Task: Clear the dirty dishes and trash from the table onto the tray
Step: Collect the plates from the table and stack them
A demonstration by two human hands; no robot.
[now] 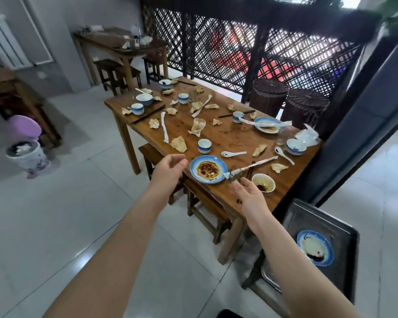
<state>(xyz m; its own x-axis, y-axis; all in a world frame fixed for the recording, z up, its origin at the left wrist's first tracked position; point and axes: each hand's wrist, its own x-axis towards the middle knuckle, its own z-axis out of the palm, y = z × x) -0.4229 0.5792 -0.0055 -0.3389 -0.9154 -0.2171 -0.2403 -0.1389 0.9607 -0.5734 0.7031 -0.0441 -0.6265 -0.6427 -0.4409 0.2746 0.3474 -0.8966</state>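
Item: sauce-smeared blue plate (208, 169), centre frame, at near edge of table (228, 138). Left hand (170, 167) loosely curled, right hand (251, 193) spread; both empty, flanking it. Tray (303, 221), lower right, holds one dirty plate (315, 247). Risk: a tilted lift spills sauce; right hand could topple the adjacent glass (236, 174).

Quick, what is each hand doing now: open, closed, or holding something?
Left hand: open, fingers loosely curled, holding nothing.
Right hand: open, fingers stretched toward the glass, holding nothing.
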